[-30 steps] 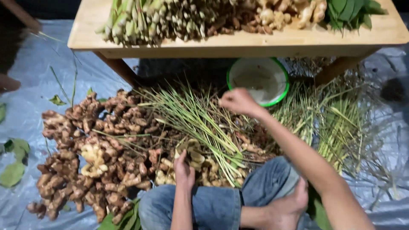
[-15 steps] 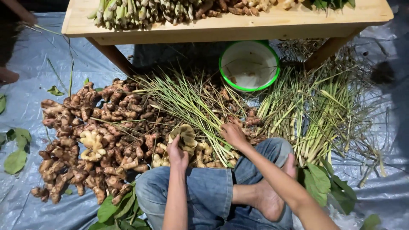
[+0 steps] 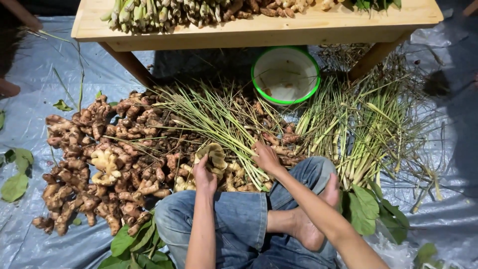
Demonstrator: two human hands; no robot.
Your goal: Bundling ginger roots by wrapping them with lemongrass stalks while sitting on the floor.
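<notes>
1. Left hand: closed round a pale, knobby ginger piece, held just above the near edge of the ginger pile. Right hand: fingers curled down onto the butt ends of the lemongrass bundle, touching stalks and roots alike; cannot tell whether anything is truly gripped.
2. Keep the ginger piece low, over the pile and close to the knees, so a slip drops it back among the rest rather than onto the grey tarp.
3. Grip by the thick body of the root, not by a thin lobe; lobes probably snap off easily.
4. With the right hand, part the stalks sideways before lifting anything beneath; long blades lie across the roots and would likely drag along.
5. Mind the second spread of lemongrass stalks to the right, lying apart from the bundle; better kept unmixed.
6. Green-rimmed bowl sits beyond the bundle, under the wooden table; a reach there passes over the blades, so lift clear.
7. Loose leaves beside the right foot: avoid sweeping them into the pile.
</notes>
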